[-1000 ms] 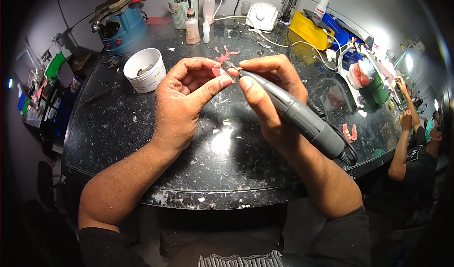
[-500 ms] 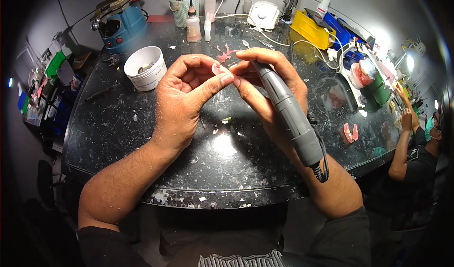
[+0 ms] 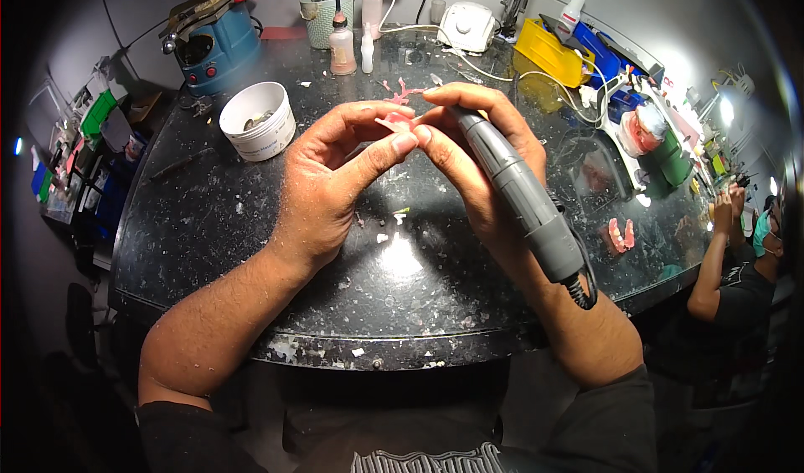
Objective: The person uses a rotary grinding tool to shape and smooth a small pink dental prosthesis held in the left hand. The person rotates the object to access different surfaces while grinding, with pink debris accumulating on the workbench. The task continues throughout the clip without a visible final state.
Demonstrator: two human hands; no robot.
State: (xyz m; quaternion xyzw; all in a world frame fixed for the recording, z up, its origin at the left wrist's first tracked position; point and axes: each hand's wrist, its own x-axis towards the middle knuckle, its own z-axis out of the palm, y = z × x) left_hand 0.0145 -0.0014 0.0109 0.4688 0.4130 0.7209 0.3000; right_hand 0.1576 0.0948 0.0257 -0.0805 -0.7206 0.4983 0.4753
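Between the thumb and fingers of my left hand (image 3: 322,167) is a small pink denture-like piece (image 3: 396,121), partly hidden by the fingertips. My right hand (image 3: 469,187) is wrapped round a grey rotary handpiece (image 3: 521,190). Its body slants down toward my right forearm and ends in a coiled black cord. The handpiece's tip points left at the pink piece, mostly covered by my fingers; whether it touches cannot be made out. Both thumbs meet or nearly meet above the black worktop (image 3: 335,305).
A white tub (image 3: 260,136) and a teal machine (image 3: 219,61) stand left. Behind my hands lies a branched pink scrap (image 3: 403,93), with bottles (image 3: 342,52) and a white control box (image 3: 466,28) farther back. Right are a yellow bin (image 3: 543,53), a pink denture (image 3: 621,237) and a co-worker (image 3: 733,280).
The pink piece has been turned between my left fingers, showing a different side. The rear of the handpiece has swung slightly right and up. The co-worker's hands have shifted.
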